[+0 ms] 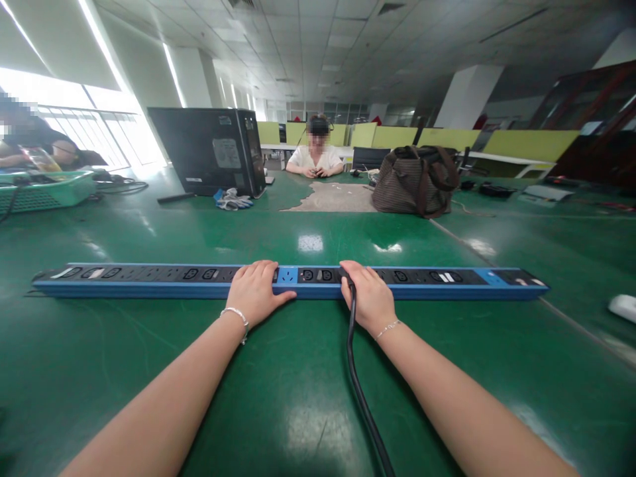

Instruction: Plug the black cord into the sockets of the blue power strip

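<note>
A long blue-and-black power strip (149,290) lies crosswise on the green table, its sockets facing up. My left hand (253,291) grips the strip left of its middle, fingers over the top and thumb along the front side. Just right of the middle, my right hand (370,295) is closed around a black plug (346,273) at the sockets. From that plug a black power cord (354,358) runs down toward me. Whether the plug is fully seated is hidden by my fingers.
Behind the strip stand a black computer case (203,152), work gloves (232,199) and a brown bag (415,182). At far left is a green basket (50,192). One person (315,156) sits opposite; another sits at the left. A white object (623,308) lies at right.
</note>
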`<action>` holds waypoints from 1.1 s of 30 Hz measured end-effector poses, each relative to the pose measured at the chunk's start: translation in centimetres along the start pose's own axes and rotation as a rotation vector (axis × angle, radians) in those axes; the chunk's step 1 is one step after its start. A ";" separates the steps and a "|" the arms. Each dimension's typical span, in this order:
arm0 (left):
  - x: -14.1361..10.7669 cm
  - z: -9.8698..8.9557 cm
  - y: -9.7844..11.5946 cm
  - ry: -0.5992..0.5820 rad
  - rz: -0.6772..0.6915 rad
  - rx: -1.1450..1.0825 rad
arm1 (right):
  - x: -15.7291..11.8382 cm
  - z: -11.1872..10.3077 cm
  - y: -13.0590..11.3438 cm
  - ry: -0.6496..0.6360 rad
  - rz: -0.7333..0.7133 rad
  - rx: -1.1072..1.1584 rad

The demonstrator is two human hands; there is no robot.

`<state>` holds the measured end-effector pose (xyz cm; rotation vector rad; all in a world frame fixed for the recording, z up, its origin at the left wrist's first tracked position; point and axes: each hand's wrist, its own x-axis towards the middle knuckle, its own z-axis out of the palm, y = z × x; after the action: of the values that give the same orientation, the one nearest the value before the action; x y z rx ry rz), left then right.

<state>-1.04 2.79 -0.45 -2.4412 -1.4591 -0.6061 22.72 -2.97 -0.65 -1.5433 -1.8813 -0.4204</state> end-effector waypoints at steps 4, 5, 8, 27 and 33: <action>0.1 0.0 0.0 -0.005 0.000 0.010 | 0.1 -0.3 0.0 -0.018 0.022 -0.011; 0.1 -0.1 0.0 -0.009 0.000 0.015 | 0.2 -0.4 -0.1 -0.023 0.039 -0.007; 0.0 -0.2 0.2 -0.030 0.001 0.035 | 0.4 -0.4 -0.3 -0.027 0.093 0.014; -0.4 -0.1 2.2 -0.034 0.062 0.016 | 1.0 -0.9 -0.5 -0.090 0.061 -0.063; -0.4 0.0 2.2 -0.013 0.059 0.018 | 0.4 0.2 -0.5 0.050 0.103 -0.035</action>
<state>0.78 1.44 -0.64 -2.4692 -1.3863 -0.5638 22.14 -2.69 -0.49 -1.6295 -1.7571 -0.4431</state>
